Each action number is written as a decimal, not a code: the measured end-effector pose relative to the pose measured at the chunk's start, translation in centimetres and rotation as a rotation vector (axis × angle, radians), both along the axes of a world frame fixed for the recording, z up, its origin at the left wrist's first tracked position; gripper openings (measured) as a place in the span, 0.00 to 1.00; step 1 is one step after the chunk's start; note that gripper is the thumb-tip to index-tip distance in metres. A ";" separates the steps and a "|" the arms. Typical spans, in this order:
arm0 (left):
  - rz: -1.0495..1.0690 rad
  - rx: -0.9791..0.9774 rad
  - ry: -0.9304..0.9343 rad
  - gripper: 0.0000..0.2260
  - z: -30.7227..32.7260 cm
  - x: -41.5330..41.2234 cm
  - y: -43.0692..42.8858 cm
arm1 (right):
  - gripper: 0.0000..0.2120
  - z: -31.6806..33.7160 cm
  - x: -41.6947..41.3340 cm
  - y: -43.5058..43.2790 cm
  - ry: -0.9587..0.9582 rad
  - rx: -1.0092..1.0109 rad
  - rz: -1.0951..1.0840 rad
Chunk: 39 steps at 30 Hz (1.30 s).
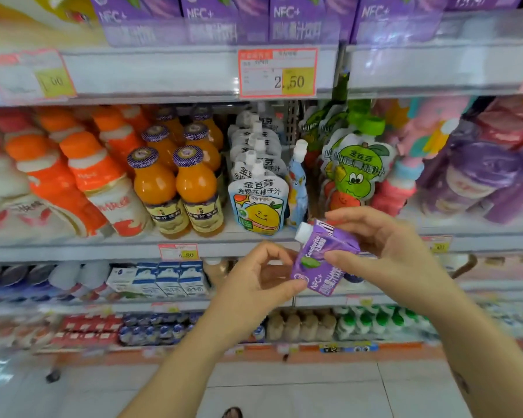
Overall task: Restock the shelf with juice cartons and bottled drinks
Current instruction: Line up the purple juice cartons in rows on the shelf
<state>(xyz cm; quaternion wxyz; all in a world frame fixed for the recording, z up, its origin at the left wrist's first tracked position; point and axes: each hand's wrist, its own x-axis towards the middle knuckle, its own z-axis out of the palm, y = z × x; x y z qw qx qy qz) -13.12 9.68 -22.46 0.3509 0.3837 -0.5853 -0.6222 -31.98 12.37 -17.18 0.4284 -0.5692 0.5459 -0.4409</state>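
1. Fingers [349, 217] of the right hand [387, 251] are clamped on the purple carton [320, 263]: thumb across its front, the other fingers behind its top edge.
2. Left hand [254, 282]: thumb pressed to the carton's lower corner, forefinger curled in at its left edge. It looks like a pinch, though forefinger contact is hard to confirm.
3. Carton is held in the air in front of the shelving, below the middle shelf [73, 251] rim. It is tilted, with the white cap [302, 230] pointing up and left, and touches no shelf.
4. Top shelf [163, 70] carries a row of matching purple cartons [299, 22], packed side by side above the price tag [278, 72]. This is judged the likely home for the carton in hand; no free slot shows in view.
5. Middle shelf looks well filled, with orange juice bottles [175, 188] at left and pouches [258, 203] at centre.
6. Judgement on progress: shelves largely stocked, this carton not yet placed. What remains is to turn it upright, lift it and seat it in the purple row. Any further stock waiting is out of view.
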 end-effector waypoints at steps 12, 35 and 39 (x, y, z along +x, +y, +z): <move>0.108 0.058 0.116 0.09 -0.1 -1.4 -0.9 | 0.24 -0.8 -0.8 -0.1 -0.008 -0.026 -0.023; -0.019 0.299 0.298 0.16 2.3 -3.0 0.9 | 0.29 0.5 -0.4 0.4 -0.085 0.089 -0.194; -0.008 0.254 0.268 0.17 2.4 -2.7 0.8 | 0.30 0.5 -0.2 0.5 -0.133 0.146 -0.127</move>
